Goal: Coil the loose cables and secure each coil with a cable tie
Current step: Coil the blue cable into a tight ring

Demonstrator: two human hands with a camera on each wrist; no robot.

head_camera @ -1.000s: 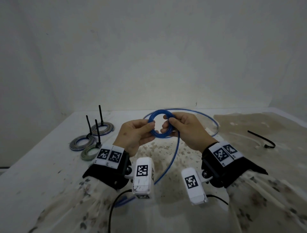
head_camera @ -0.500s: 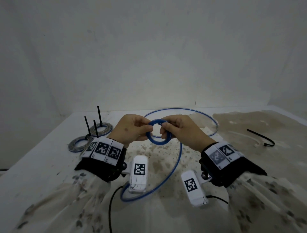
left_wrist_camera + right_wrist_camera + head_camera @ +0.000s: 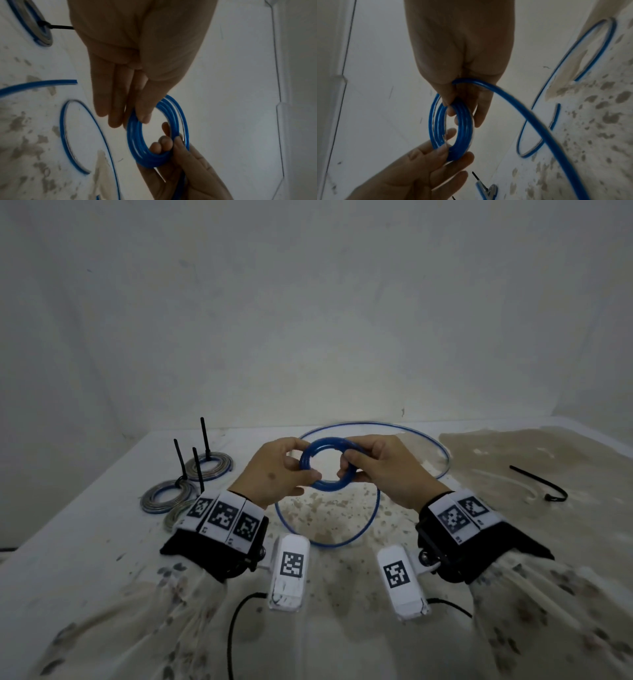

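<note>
Nearest, the slack (image 3: 329, 539) of the blue cable lies in a wide loop on the table (image 3: 85, 559) w/ its cut end free, prob. so it can feed up w/o kinking. Above it, L hand (image 3: 274, 470) & R hand (image 3: 383, 470) each pinch opposite sides of the coil (image 3: 325, 470), thumb vs fingers, keeping the turns stacked while slack runs out past the R fingers. Farther off, 3 tied coils (image 3: 164, 498) sit left, and a spare tie (image 3: 541, 484) waits right, likely for this coil.
</note>
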